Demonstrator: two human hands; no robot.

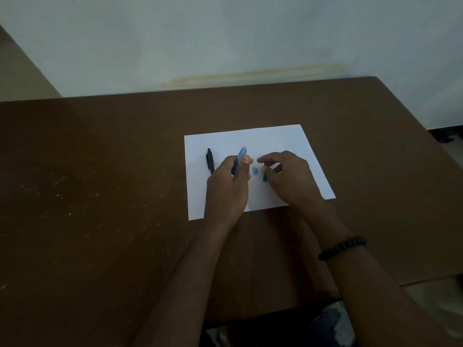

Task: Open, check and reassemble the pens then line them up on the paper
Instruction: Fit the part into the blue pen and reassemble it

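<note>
A white sheet of paper [283, 141] lies on the brown table. On its left part rests a black pen [210, 160], pointing away from me. My left hand [226, 189] grips a blue translucent pen barrel [240, 159], which sticks up past the fingers. A small light-blue pen piece [255, 170] lies on the paper between my hands. My right hand [288, 176] hovers over the paper with curled fingers, and a teal piece [264, 178] shows at its lower edge; whether the fingers hold it is unclear.
The brown table [100, 184] spreads wide to the left, with its right edge near the paper's right side. A pale wall stands behind the far edge. A dark bead bracelet [342, 247] circles my right wrist.
</note>
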